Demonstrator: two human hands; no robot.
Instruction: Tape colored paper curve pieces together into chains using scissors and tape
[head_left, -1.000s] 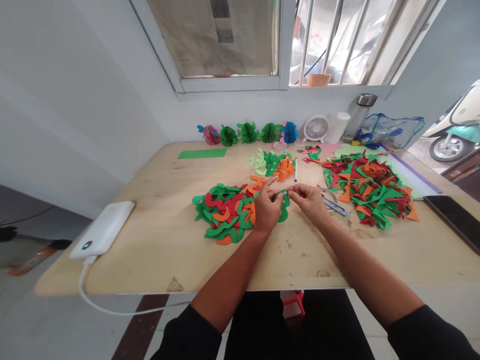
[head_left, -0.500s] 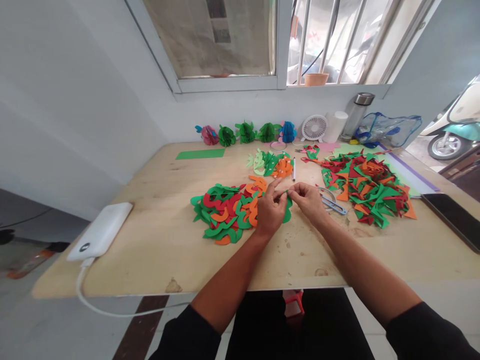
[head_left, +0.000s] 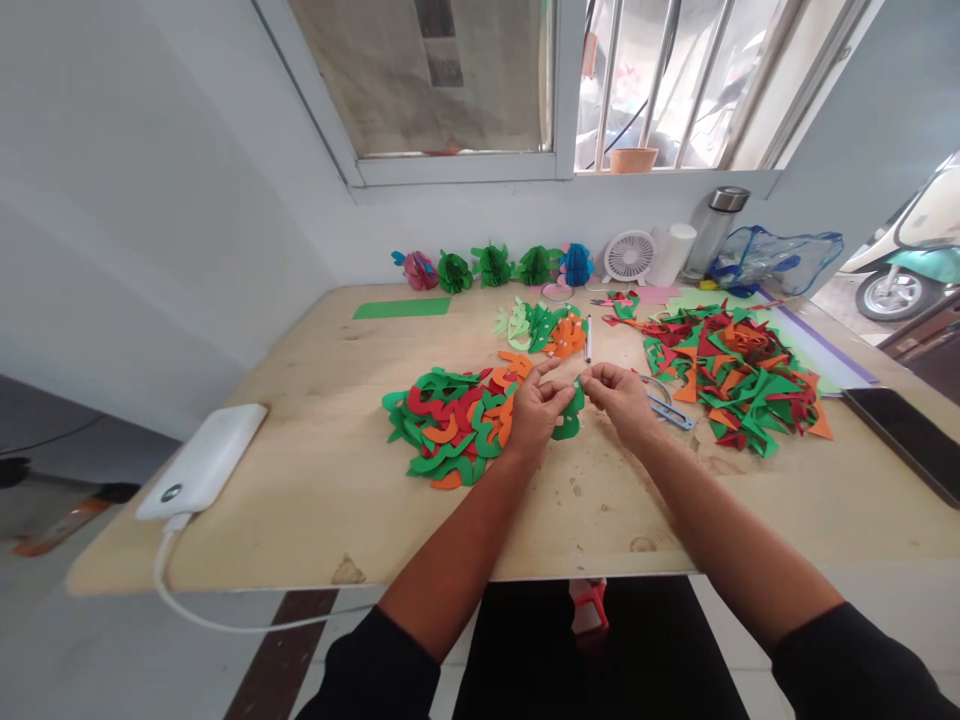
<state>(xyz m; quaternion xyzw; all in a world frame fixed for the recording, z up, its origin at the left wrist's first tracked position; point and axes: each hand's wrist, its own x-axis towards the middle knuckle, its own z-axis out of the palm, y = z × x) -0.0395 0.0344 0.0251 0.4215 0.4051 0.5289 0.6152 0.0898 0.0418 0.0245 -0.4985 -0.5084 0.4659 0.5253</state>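
**Plywood table under barred window: green paper cutout worked by hand**

Pale grain of the plywood table is seen from head height, with a row of paper honeycomb balls lined up along its far edge. At the table's middle, the green paper cutout is held between the two hands. Its top edge is pinched by the right hand, closed to a tight fingertip grip with almost no gap left. The left hand is curled in against the cutout's left side, its fingers reaching toward the right hand. Whether the paper is gripped by it or only steadied cannot be told, as the contact is hidden.

A heap of curved red, green and orange paper strips lies just beside the left hand. Blue-handled snips are placed near the right hand, with a heap of angular paper offcuts beyond them. A smaller pile of dotted green and orange pieces and a pen lie toward the far side.

Light fingertip pressure is judged best for paper this thin: creasing is avoided when palms are kept off the sheet and the wrists are held low and steady.
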